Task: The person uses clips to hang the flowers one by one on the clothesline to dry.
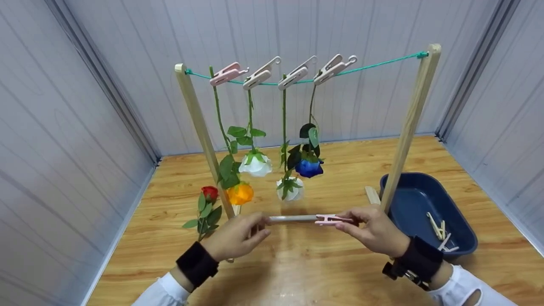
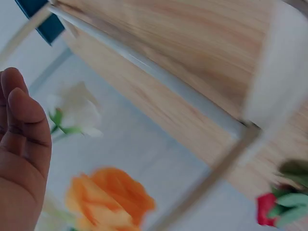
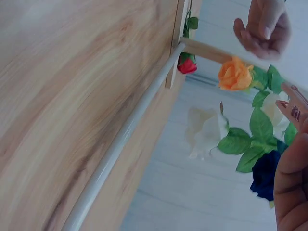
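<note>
My right hand pinches a pink clothespin between thumb and fingers, in front of the wooden frame. The left hand holds nothing; its fingers are loosely bent, and in the head view it overlaps the frame's white crossbar. Above, roses hang head down from a green string by clothespins: an orange rose, a white rose, a second white rose and a blue rose. A red rose lies on the table by the left post.
Wooden posts stand at both ends of the string. Behind the right post, a dark blue basin holds several clothespins. Pale panel walls enclose the wooden table at the back and sides.
</note>
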`<action>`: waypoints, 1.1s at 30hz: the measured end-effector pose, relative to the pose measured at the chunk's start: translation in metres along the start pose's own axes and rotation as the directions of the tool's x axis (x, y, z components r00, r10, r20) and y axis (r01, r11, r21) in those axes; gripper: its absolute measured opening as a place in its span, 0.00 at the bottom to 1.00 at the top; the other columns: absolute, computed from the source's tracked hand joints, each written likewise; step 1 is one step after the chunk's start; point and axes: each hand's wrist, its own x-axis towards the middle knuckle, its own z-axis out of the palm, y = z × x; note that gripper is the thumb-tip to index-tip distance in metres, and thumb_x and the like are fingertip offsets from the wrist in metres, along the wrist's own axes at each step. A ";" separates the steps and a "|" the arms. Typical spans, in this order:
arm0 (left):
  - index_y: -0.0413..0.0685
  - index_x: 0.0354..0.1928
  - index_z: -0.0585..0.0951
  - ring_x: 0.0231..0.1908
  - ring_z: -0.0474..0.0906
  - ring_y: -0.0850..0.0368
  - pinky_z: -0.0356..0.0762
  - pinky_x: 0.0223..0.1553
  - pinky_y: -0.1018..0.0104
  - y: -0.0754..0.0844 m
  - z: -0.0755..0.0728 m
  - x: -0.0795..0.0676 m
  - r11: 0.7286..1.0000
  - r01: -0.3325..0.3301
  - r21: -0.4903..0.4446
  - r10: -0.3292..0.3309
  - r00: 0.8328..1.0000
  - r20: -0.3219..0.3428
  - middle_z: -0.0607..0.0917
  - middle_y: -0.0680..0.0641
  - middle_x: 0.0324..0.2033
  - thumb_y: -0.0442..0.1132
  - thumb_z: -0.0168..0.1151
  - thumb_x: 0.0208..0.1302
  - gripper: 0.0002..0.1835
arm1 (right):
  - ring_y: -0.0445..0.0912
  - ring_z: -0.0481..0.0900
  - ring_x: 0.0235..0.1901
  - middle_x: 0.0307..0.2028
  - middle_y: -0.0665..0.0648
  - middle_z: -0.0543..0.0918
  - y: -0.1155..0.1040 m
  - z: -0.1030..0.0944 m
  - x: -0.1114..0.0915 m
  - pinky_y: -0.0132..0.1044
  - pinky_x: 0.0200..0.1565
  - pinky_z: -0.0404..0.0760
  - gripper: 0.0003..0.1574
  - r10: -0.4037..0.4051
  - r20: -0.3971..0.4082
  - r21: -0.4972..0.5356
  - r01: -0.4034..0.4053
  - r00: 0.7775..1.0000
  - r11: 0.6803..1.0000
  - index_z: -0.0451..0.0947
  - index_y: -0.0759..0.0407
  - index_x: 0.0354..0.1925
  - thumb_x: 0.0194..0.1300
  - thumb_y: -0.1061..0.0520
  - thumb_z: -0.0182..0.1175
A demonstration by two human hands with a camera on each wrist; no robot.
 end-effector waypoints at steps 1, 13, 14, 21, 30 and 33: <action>0.47 0.51 0.85 0.31 0.78 0.68 0.81 0.35 0.71 -0.004 -0.003 -0.004 1.000 0.011 -0.007 -0.011 1.000 -0.006 0.87 0.54 0.34 0.43 0.62 0.83 0.08 | 0.31 0.69 0.26 0.25 0.50 0.83 0.001 -0.001 -0.001 0.27 0.27 0.69 0.05 0.005 -0.001 -0.003 -0.005 1.000 1.000 0.90 0.59 0.40 0.69 0.67 0.72; 0.42 0.42 0.83 0.29 0.77 0.62 0.78 0.31 0.68 -0.050 -0.031 -0.035 0.948 0.318 0.029 -0.309 0.937 -0.163 0.85 0.50 0.31 0.33 0.64 0.76 0.02 | 0.30 0.68 0.24 0.22 0.49 0.81 0.009 -0.008 -0.007 0.24 0.23 0.67 0.15 -0.069 0.009 -0.011 0.069 0.998 0.998 0.89 0.54 0.37 0.64 0.73 0.72; 0.41 0.42 0.83 0.30 0.77 0.60 0.78 0.32 0.67 -0.052 -0.031 -0.038 0.932 0.361 0.016 -0.353 0.919 -0.173 0.85 0.49 0.32 0.32 0.65 0.75 0.02 | 0.30 0.68 0.24 0.22 0.49 0.81 0.009 -0.008 -0.007 0.25 0.23 0.67 0.14 -0.069 0.011 -0.017 0.069 0.998 0.997 0.88 0.54 0.37 0.64 0.73 0.73; 0.35 0.40 0.81 0.29 0.78 0.52 0.78 0.31 0.58 -0.063 -0.032 -0.054 0.812 0.583 0.038 -0.571 0.805 -0.160 0.85 0.43 0.32 0.36 0.73 0.69 0.11 | 0.29 0.67 0.25 0.22 0.49 0.79 0.010 -0.009 -0.011 0.23 0.24 0.66 0.13 -0.042 0.044 -0.011 0.043 0.998 0.999 0.88 0.53 0.37 0.66 0.72 0.72; 0.45 0.25 0.79 0.14 0.67 0.61 0.65 0.16 0.72 -0.074 -0.032 -0.079 0.646 0.759 0.081 -0.761 0.648 -0.011 0.75 0.52 0.16 0.38 0.71 0.69 0.15 | 0.29 0.67 0.23 0.23 0.50 0.82 0.012 -0.010 -0.013 0.21 0.22 0.66 0.13 -0.051 0.067 0.014 0.051 0.996 0.999 0.88 0.54 0.39 0.66 0.72 0.72; 0.48 0.20 0.75 0.15 0.66 0.62 0.63 0.17 0.72 -0.075 -0.028 -0.085 0.630 0.770 0.101 -0.774 0.633 0.006 0.74 0.53 0.15 0.40 0.70 0.70 0.20 | 0.29 0.68 0.24 0.23 0.51 0.82 0.012 -0.010 -0.013 0.23 0.22 0.68 0.13 -0.046 0.071 0.009 0.045 0.996 0.999 0.88 0.55 0.39 0.66 0.72 0.72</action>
